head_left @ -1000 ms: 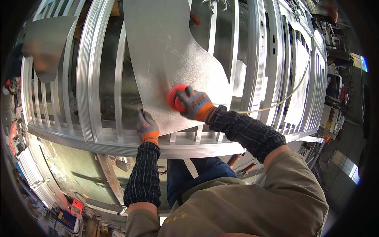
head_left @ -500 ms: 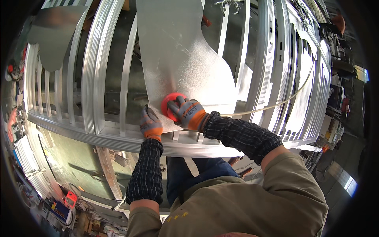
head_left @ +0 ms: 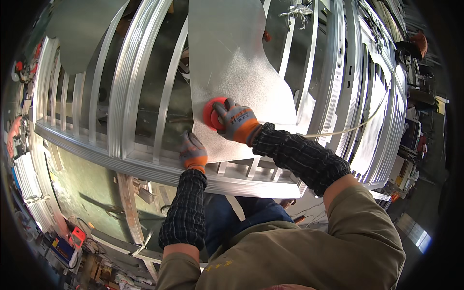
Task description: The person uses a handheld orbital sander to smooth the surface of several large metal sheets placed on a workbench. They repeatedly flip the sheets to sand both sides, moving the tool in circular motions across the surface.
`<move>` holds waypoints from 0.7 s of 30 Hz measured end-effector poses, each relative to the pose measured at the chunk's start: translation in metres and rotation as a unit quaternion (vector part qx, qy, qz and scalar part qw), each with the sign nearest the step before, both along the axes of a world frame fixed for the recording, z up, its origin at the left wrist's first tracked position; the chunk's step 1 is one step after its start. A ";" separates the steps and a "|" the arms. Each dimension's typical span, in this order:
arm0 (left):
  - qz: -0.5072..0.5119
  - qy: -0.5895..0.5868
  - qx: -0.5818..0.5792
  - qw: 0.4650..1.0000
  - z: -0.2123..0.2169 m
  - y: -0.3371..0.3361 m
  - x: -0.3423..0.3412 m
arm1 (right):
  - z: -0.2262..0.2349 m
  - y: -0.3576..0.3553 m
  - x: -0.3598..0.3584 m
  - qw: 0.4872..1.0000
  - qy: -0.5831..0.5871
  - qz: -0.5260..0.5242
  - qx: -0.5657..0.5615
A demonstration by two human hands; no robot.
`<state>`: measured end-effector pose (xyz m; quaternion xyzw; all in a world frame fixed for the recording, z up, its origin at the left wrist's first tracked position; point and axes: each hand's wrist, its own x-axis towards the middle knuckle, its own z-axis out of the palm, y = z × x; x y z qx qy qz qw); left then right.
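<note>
My right hand [head_left: 237, 121], in a grey and orange work glove, is closed over a red round sander [head_left: 210, 115]. The sander lies against a curved silvery metal sheet [head_left: 241, 77], near the sheet's left edge. A pale hose [head_left: 343, 128] runs off to the right from beside my right forearm. Gloved the same way, my left hand [head_left: 194, 151] grips the sheet's near left edge with its fingers together; the thumb is partly hidden. Beneath the sheet is a rack of ribbed aluminium rails [head_left: 135, 92].
Another grey sheet [head_left: 77, 29] lies over the rails at far left. White panels [head_left: 372, 116] rest among the rails at right. A rail edge [head_left: 241, 187] crosses just in front of my body. Tools and a red box [head_left: 77, 237] clutter the lower left floor.
My right hand has slid the sander slightly away from me along the sheet. The whole scene has shifted a little rightward in view. My left hand stays at the sheet's edge.
</note>
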<state>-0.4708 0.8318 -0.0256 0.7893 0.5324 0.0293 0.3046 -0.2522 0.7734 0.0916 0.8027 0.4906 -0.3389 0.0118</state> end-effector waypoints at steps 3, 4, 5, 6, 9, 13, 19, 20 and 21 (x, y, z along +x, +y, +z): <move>0.007 -0.005 -0.019 1.000 0.012 0.004 0.007 | -0.002 0.014 0.037 0.997 -0.034 -0.061 0.024; 0.007 0.001 -0.033 0.999 0.020 0.003 0.010 | -0.002 0.025 0.062 0.991 -0.063 -0.111 0.049; 0.006 0.004 -0.045 0.999 0.020 0.003 0.009 | 0.000 0.039 0.091 0.984 -0.046 -0.158 0.076; 0.003 0.004 -0.055 0.998 0.019 0.005 0.010 | -0.009 0.054 0.119 0.977 -0.100 -0.176 0.071; -0.006 0.002 -0.024 1.000 0.007 0.003 0.004 | -0.001 0.084 0.137 0.962 -0.110 -0.245 0.053; 0.010 0.007 -0.023 1.000 0.013 0.001 0.007 | -0.012 0.063 0.045 0.992 -0.066 -0.091 0.055; -0.001 0.004 -0.018 1.000 0.012 0.002 0.004 | -0.002 0.088 0.082 0.988 -0.089 -0.117 0.047; -0.001 0.017 -0.039 0.999 0.016 0.002 0.007 | -0.006 0.099 0.109 0.978 -0.122 -0.161 0.061; -0.002 0.031 -0.061 0.998 0.026 0.003 0.011 | -0.011 0.110 0.135 0.972 -0.097 -0.206 0.057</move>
